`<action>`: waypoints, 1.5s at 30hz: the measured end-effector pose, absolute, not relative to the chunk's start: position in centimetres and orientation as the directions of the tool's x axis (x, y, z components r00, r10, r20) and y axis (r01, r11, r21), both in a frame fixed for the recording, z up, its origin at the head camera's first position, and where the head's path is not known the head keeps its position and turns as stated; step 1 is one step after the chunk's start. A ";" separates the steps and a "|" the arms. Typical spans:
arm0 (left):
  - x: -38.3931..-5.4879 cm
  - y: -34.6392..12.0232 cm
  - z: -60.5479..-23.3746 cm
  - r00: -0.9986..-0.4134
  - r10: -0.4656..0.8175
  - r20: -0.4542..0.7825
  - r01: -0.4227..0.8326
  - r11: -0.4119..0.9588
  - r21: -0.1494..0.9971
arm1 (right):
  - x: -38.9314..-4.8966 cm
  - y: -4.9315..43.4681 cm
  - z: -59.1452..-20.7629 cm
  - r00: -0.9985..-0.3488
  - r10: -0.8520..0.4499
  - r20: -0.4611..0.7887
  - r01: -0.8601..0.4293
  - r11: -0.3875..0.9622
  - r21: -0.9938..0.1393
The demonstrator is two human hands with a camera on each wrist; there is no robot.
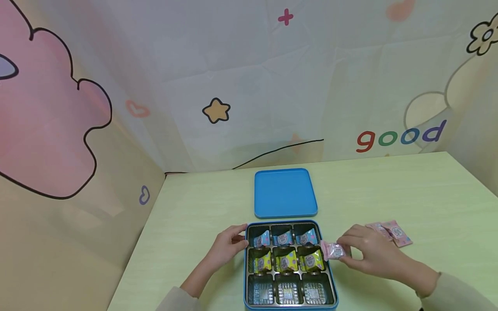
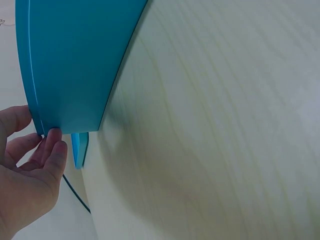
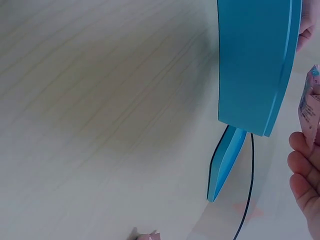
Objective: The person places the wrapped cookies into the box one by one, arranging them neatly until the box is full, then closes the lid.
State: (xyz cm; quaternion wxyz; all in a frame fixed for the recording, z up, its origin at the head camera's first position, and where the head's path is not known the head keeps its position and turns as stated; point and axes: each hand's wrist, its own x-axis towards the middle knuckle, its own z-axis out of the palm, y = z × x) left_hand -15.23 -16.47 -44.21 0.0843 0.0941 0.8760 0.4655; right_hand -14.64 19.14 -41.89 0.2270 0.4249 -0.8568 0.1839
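A blue box (image 1: pixel 330 285) with a dark divided insert stands on the table. Three blue wrapped candies (image 1: pixel 283 238) sit in its back row, three yellow-green wrapped candies (image 1: pixel 286 261) in its middle row. The front row's compartments show their bare, patterned bottoms. My left hand (image 1: pixel 227 246) grips the box at its far left corner, thumb at the rim and fingers at the corner in the left wrist view. Between thumb and fingers my right hand (image 1: pixel 375 252) pinches a pink wrapped candy (image 1: pixel 333 251), which overlaps the box's right rim in the head view.
Two pink wrapped candies (image 1: pixel 397 233) lie on the table (image 1: pixel 439 190) beyond my right hand. A flat blue lid (image 1: pixel 285 193) lies right behind the box. Printed cloth walls (image 1: pixel 249 77) close off the back and sides.
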 end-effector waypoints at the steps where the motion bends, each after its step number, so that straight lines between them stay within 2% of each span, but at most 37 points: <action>1: -15.2 -16.5 -44.2 -0.968 0.243 -0.060 0.086 0.548 0.832 | -14.6 19.1 -41.9 -0.535 -0.646 0.545 -0.814 0.566 -0.128; 11: -15.3 -16.5 -44.2 -0.968 0.241 -0.067 0.080 0.553 0.829 | -14.1 18.2 -41.6 -0.515 -0.671 0.534 -0.840 0.521 -0.155; 26: -15.3 -16.5 -44.1 -0.969 0.237 -0.068 0.077 0.553 0.830 | -13.8 17.2 -42.6 -0.436 -0.697 0.569 -0.892 0.421 -0.167; 38: -15.3 -16.5 -44.1 -0.969 0.236 -0.070 0.074 0.554 0.829 | -12.8 16.4 -42.6 -0.463 -0.732 0.500 -0.885 0.418 -0.207; 45: -15.2 -16.5 -44.1 -0.969 0.236 -0.078 0.066 0.546 0.835 | -12.4 16.0 -42.7 -0.507 -0.744 0.435 -0.862 0.449 -0.235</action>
